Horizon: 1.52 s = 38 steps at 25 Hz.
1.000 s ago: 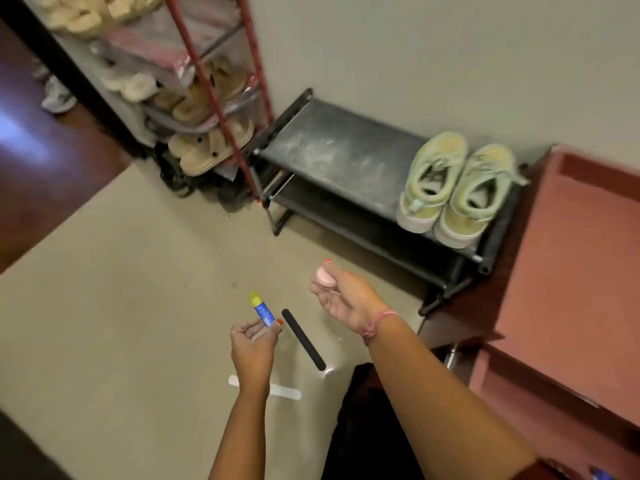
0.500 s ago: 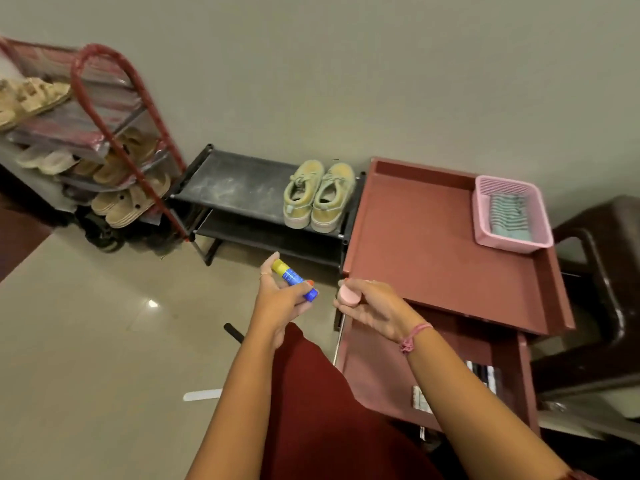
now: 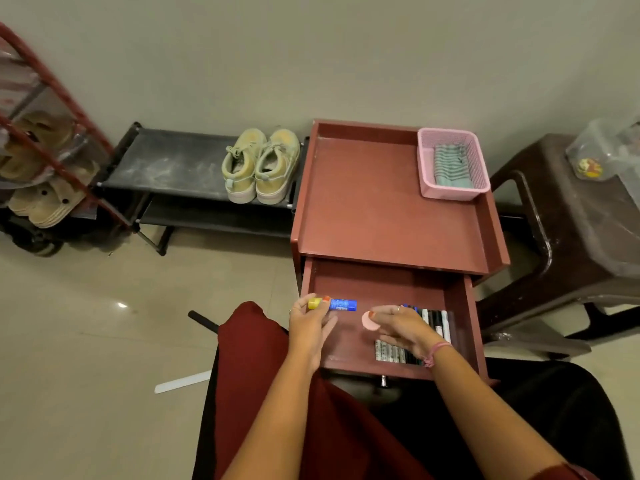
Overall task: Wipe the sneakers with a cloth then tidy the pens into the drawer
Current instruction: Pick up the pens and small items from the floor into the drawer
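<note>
Both hands had shifted, since half a second earlier, from in front of the cabinet to over the open drawer (image 3: 388,285), which was now in full view at centre frame. At that moment the left hand (image 3: 309,322) pinched a blue marker with a yellow cap (image 3: 333,304) between thumb and fingers, the marker lying level above the drawer's left part. The right hand (image 3: 398,327) held a small round pink object (image 3: 369,322) at its fingertips, the other fingers loosely spread; what the object was could not be determined. Beneath and to the right of that hand, a row of pens (image 3: 437,322) lay side by side in the drawer's right part, with a second row (image 3: 389,352) nearer the front edge. Above the drawer, the red cabinet top (image 3: 374,202) carried a pink basket (image 3: 450,194) in its upper right corner, with a striped cloth (image 3: 450,166) folded inside. To the left of the cabinet, the pair of pale green sneakers (image 3: 261,166) stood side by side at the right end of a black shoe rack (image 3: 166,168). On the floor at lower left lay a white strip (image 3: 181,382) and, partly hidden by the red garment, a black stick (image 3: 202,321). A red-framed rack of sandals (image 3: 41,199) occupied the left edge, and a brown stool (image 3: 588,223) the right.
</note>
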Available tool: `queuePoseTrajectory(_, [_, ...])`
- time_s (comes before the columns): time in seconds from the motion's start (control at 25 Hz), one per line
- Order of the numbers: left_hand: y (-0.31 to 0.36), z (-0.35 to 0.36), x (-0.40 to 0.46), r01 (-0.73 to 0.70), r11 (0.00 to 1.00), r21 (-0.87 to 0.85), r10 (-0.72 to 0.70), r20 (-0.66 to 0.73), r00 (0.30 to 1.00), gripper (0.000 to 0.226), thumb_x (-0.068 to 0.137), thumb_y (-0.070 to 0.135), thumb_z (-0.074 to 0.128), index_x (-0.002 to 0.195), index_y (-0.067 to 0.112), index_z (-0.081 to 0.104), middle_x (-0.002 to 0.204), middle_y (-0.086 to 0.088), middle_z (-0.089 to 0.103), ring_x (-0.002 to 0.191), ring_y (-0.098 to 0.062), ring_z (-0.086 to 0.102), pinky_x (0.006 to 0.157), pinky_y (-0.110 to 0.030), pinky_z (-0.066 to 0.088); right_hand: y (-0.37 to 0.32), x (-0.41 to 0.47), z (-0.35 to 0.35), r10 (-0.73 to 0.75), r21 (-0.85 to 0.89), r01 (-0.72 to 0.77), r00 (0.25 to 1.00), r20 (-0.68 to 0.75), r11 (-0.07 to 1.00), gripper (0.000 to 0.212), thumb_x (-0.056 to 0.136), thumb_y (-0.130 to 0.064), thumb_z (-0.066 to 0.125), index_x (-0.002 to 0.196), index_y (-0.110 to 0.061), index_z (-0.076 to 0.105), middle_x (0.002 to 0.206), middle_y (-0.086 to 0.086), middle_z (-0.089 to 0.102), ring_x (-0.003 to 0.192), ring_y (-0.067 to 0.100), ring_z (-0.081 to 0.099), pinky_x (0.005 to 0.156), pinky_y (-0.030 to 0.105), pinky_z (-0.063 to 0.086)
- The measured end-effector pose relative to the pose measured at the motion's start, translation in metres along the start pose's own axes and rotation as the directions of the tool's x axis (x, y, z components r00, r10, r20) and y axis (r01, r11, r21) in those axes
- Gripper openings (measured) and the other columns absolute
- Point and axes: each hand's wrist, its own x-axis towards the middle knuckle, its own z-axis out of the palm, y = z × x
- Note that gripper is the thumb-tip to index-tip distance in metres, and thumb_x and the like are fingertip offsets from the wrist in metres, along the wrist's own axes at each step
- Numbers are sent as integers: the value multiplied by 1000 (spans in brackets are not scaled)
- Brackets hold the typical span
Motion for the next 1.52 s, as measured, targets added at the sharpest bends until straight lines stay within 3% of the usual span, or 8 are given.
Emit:
queuePoseTrajectory(0.28, [-12, -2, 33, 61, 998, 19, -59, -82, 995, 14, 98, 7, 52, 112, 4, 55, 111, -14, 60, 91, -17, 67, 97, -33, 49, 56, 64, -3, -48, -463, -25, 988, -144, 886, 26, 79, -8, 73, 104, -1, 67, 78, 0, 64, 76, 14, 59, 60, 15, 42])
queuePoseTrajectory(0.44, [-20, 1, 45, 102, 994, 43, -98, -95, 991, 30, 102, 9, 45, 131, 4, 46, 116, -16, 60, 99, -22, 66, 93, -31, 48, 58, 88, 7, -80, -692, 28, 996, -43, 721, 16, 81, -10, 71, 96, -11, 66, 99, 5, 64, 98, 21, 61, 74, 16, 40])
queuePoseTrajectory(0.56, [-20, 4, 52, 111, 992, 52, -105, -108, 989, 30, 102, 9, 44, 132, 6, 46, 106, -8, 63, 99, -22, 66, 93, -31, 49, 65, 102, 11, -58, -797, 70, 997, 43, 600, 15, 83, -12, 69, 95, -15, 63, 109, 7, 64, 101, 23, 60, 89, 30, 48])
queuePoseTrajectory(0.88, [-21, 7, 58, 129, 986, 102, -117, -115, 986, 32, 101, 7, 46, 132, 5, 46, 124, -17, 59, 106, -24, 65, 98, -33, 49, 56, 114, 2, -53, -849, 160, 986, 155, 503, 21, 82, -7, 69, 103, -4, 69, 114, 6, 64, 106, 21, 60, 90, 27, 46])
queuePoseTrajectory(1.04, [-28, 7, 61, 103, 973, 208, -81, -110, 991, 33, 101, 10, 47, 133, 6, 48, 121, -14, 61, 101, -20, 66, 93, -29, 50, 18, 93, -5, -312, -604, 284, 948, 61, 744, 18, 91, -10, 59, 104, -5, 69, 99, 2, 68, 89, 13, 60, 71, 16, 43])
queuePoseTrajectory(1.12, [-32, 9, 63, 86, 960, 268, -64, -90, 994, 34, 100, 12, 49, 133, 7, 49, 115, -11, 64, 101, -20, 66, 91, -29, 51, -8, 75, -11, -382, -472, 416, 908, 171, 777, 22, 92, -21, 61, 112, -15, 68, 103, -9, 66, 94, 1, 60, 76, 9, 43])
queuePoseTrajectory(1.32, [-35, 17, 54, 92, 941, 325, -101, 12, 995, 35, 98, 10, 54, 133, 10, 50, 116, -8, 64, 103, -20, 66, 91, -28, 52, -27, 62, -11, -301, -656, 589, 807, 508, 472, 29, 84, -24, 71, 113, -25, 70, 102, -20, 67, 91, -8, 62, 83, 6, 45])
queuePoseTrajectory(1.52, [-33, 12, 57, 83, 957, 279, -75, -40, 996, 45, 94, 16, 62, 135, 10, 46, 118, -3, 62, 112, -18, 63, 93, -29, 50, -4, 95, -36, -340, -823, 419, 893, 296, 383, 28, 86, -19, 67, 113, -18, 69, 107, 1, 71, 97, 17, 63, 77, 21, 41])
